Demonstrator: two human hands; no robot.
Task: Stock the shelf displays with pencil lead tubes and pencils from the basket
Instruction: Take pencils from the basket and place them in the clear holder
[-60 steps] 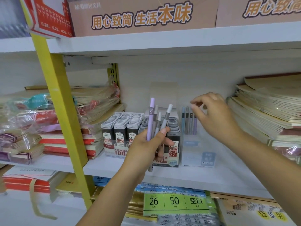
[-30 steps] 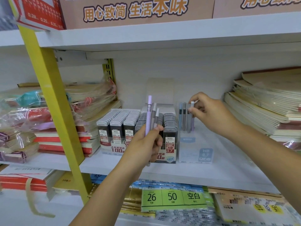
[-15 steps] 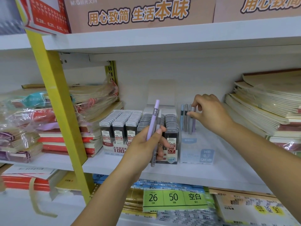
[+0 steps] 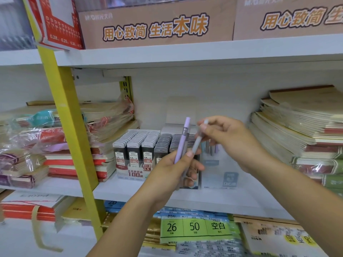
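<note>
The left grip (image 4: 174,171) curls round one lilac pencil (image 4: 182,140) and the lower part of one grey pencil (image 4: 197,143), whose top the right grip (image 4: 228,140) pinches, while just behind the right grip what looks like three pencils (image 4: 211,150) stand upright in one clear display box (image 4: 219,175) on the shelf (image 4: 130,193)

The left forearm rises from below the lead tube display (image 4: 137,154), slanting up and to the right; the left hand (image 4: 176,171) sits in front of the display's right end, fingers curled round a purple pencil (image 4: 182,140) held nearly upright, thumb laid across it; the right arm reaches in from the lower right of the display; the right hand (image 4: 230,143) hangs just right of the display's top, thumb and forefinger pinching a grey pencil (image 4: 198,140) whose lower end meets the left thumb.
</note>
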